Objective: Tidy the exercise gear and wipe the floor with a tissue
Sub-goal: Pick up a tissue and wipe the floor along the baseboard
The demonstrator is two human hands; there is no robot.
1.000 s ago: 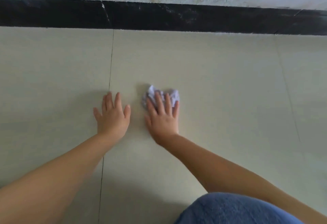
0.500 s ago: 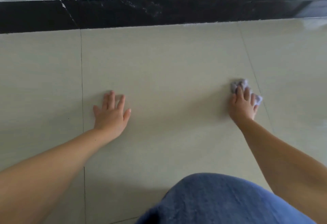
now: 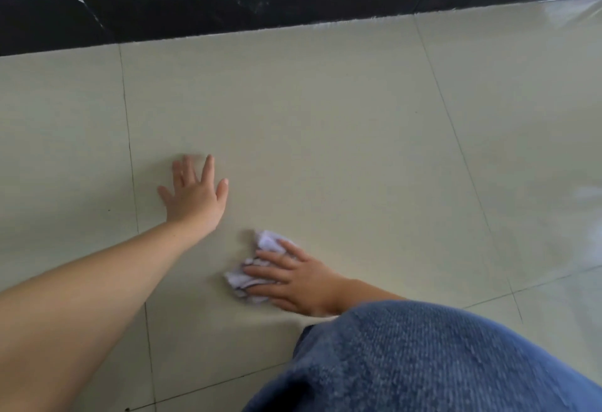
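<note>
The right hand [image 3: 301,279] presses a crumpled tissue [image 3: 252,270] flat-fingered against the floor [image 3: 325,134] near the knee [image 3: 439,356], the left hand [image 3: 193,195] braced open farther off; hard rubbing could shred the thin paper.

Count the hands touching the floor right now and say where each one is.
2. The left hand lies flat on the pale tiled floor, fingers spread toward the black skirting. The right hand presses the crumpled white tissue down nearer the blue-clad knee.
</note>
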